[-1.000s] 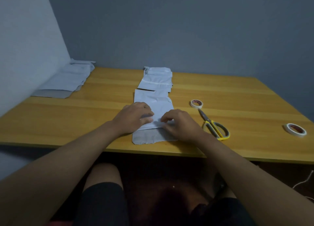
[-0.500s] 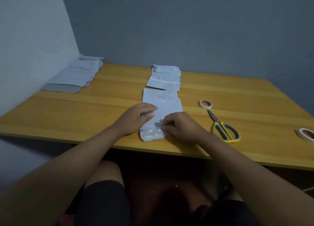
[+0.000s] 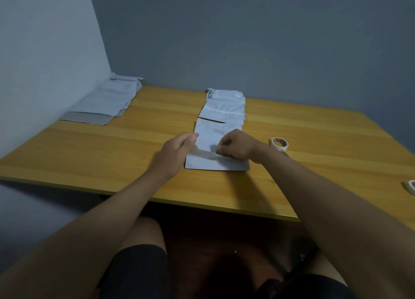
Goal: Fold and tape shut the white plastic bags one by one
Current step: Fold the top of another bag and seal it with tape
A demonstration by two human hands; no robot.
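Note:
A white plastic bag (image 3: 215, 162) lies flat in the middle of the wooden table (image 3: 112, 150), with a folded flap across it. My left hand (image 3: 177, 149) pinches the bag's left edge just above the fold. My right hand (image 3: 238, 144) has its fingers curled and pinches the flap near the bag's middle. Behind this bag lies a short stack of more white bags (image 3: 224, 107). A small tape roll (image 3: 279, 144) stands just right of my right wrist.
A pile of white and grey bags (image 3: 105, 103) lies at the back left against the wall. A second tape roll (image 3: 411, 186) sits at the right edge of view. My right forearm hides the scissors. My knees are under the table's front edge.
The bag's near end has been folded over, hiding the grey end and making the bag shorter. Both hands went from pressing it flat to pinching it. The camera tilted, so the scene shifted.

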